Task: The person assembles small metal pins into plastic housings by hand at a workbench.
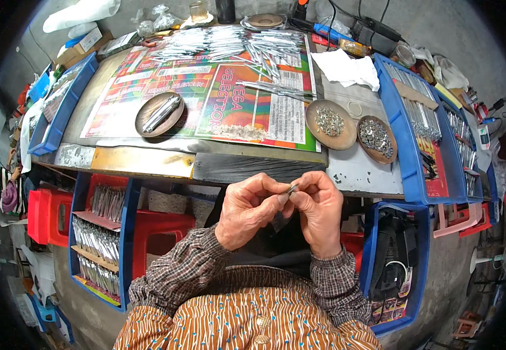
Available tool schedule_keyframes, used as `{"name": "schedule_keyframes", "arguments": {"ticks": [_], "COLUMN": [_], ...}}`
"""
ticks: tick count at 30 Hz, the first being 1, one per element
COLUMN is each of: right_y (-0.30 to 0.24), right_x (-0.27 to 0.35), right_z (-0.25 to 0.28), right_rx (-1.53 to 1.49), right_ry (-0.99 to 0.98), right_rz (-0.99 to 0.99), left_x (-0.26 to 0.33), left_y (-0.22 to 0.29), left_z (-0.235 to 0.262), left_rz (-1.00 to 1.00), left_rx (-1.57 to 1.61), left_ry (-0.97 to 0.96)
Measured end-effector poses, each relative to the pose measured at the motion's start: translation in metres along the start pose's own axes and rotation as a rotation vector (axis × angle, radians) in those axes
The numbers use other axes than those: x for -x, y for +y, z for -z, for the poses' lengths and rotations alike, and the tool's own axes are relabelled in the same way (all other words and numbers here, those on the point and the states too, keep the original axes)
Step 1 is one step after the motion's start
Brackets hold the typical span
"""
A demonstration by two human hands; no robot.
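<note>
Just off the table's near edge, both my hands meet. My left hand (246, 209) and my right hand (322, 211) pinch one small metal piece (292, 189) between thumbs and fingertips. Fingers cover most of it, so its exact kind cannot be made out. To the right, a round wooden dish (315, 133) holds small brass-coloured parts (329, 122), and a second dish (366, 153) beside it holds small silvery parts (375, 137). On the left stands a wooden bowl (155, 134) with several slim metal tubes (162, 112) in it.
Colourful printed cardboard (206, 99) covers the table, with heaped silvery tubes (224, 44) at the back. A white cloth (346, 69) lies back right. Blue trays (388, 99) stand right, another (92, 65) left. Below are a blue crate (126, 256) of tubes and a red stool (151, 224).
</note>
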State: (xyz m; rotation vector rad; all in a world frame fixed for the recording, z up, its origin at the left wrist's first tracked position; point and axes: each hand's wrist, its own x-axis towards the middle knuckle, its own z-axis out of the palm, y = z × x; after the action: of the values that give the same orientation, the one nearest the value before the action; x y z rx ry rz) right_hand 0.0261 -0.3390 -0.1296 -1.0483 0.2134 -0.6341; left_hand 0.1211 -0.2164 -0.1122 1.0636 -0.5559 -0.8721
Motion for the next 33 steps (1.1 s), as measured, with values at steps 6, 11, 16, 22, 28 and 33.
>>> {"name": "schedule_keyframes", "arguments": {"ticks": [6,11,16,22,28,33], "right_y": [0.0,-0.001,0.001,0.009,0.011,0.008], "right_x": [-0.004,0.002,0.011,0.012,0.014,0.011], "right_z": [0.0,-0.008,-0.017,-0.015,-0.019,-0.02], "right_rx": [-0.21,0.163,0.328,0.56,0.762,0.922], "right_ry": [-0.084,-0.001,0.081,0.153,0.194,0.205], "right_rz": [-0.169,0.111,0.213,0.461,0.534,0.644], "left_x": [-0.003,-0.004,-0.003,0.002,0.005,0.006], "left_y": [-0.003,-0.002,-0.003,-0.002,-0.006,-0.004], "left_z": [0.0,0.0,-0.003,-0.009,-0.01,-0.011], "left_rz": [-0.074,-0.018,-0.074,-0.043,-0.083,-0.089], "left_rx": [-0.017,0.012,0.026,0.03,0.03,0.031], "left_ry": [0.011,0.011,0.039,0.093,0.105,0.111]}}
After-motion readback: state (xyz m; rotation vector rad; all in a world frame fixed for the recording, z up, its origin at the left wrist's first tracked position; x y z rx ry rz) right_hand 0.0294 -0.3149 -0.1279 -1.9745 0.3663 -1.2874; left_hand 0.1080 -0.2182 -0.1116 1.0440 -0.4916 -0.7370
